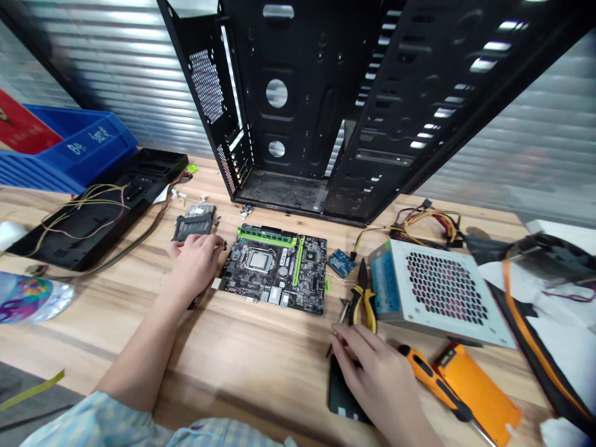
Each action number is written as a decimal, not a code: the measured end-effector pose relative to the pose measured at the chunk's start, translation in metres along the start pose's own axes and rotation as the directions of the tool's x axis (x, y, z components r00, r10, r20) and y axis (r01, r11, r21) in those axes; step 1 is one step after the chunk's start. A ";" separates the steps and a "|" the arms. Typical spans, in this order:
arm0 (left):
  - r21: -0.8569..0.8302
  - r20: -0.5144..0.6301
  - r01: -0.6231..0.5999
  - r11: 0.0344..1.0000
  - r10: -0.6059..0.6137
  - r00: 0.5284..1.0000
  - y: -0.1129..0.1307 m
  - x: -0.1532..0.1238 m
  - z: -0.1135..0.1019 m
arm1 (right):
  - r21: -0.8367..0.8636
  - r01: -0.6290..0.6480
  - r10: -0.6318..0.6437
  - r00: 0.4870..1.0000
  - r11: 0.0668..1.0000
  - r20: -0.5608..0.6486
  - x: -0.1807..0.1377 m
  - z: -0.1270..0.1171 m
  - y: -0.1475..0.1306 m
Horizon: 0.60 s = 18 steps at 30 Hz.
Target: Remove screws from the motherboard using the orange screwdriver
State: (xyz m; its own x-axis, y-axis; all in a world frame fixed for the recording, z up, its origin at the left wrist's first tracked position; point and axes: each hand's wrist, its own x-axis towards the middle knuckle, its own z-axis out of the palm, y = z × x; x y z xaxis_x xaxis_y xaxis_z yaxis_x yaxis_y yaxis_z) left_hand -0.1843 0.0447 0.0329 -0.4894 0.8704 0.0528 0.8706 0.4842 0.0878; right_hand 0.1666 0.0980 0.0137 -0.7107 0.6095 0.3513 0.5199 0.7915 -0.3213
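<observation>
A black motherboard with green memory slots lies flat on the wooden table, in front of an open black computer case. My left hand rests at the board's left edge, fingers curled against it. My right hand lies over a flat black object near the front, fingers stretched toward a thin tool and the yellow-handled pliers. Whether the right fingers grip anything is unclear.
A grey power supply with coloured cables sits right of the board. An orange screwdriver and orange case lie beside my right hand. A black panel with wires, a drive and a blue bin are at left.
</observation>
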 end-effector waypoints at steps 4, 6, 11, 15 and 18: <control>0.001 0.018 0.012 1.000 -0.012 1.000 0.000 0.001 -0.001 | 0.008 -0.003 0.003 1.000 1.000 0.009 0.000 0.000 0.000; 0.007 0.027 0.023 1.000 -0.023 0.999 0.001 0.001 -0.001 | 0.003 -0.006 0.006 1.000 1.000 0.014 -0.001 0.000 0.000; 0.009 0.022 0.052 0.999 -0.052 0.998 0.002 0.001 -0.001 | -0.005 -0.004 0.004 1.000 1.000 0.004 -0.001 0.000 0.001; 0.014 -0.003 0.039 0.999 -0.039 0.999 -0.001 0.001 0.002 | -0.009 -0.006 0.006 1.000 1.000 0.010 -0.001 0.000 0.001; 0.031 -0.005 0.025 0.999 -0.025 1.000 -0.002 0.001 0.002 | -0.013 -0.007 0.007 1.000 1.000 0.014 -0.001 0.000 0.000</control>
State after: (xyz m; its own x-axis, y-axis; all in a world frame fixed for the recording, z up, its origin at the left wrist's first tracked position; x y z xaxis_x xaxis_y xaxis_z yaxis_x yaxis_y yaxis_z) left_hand -0.1861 0.0448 0.0304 -0.5114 0.8576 0.0554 0.8591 0.5085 0.0584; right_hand 0.1676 0.0975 0.0130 -0.7138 0.6142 0.3365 0.5307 0.7879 -0.3125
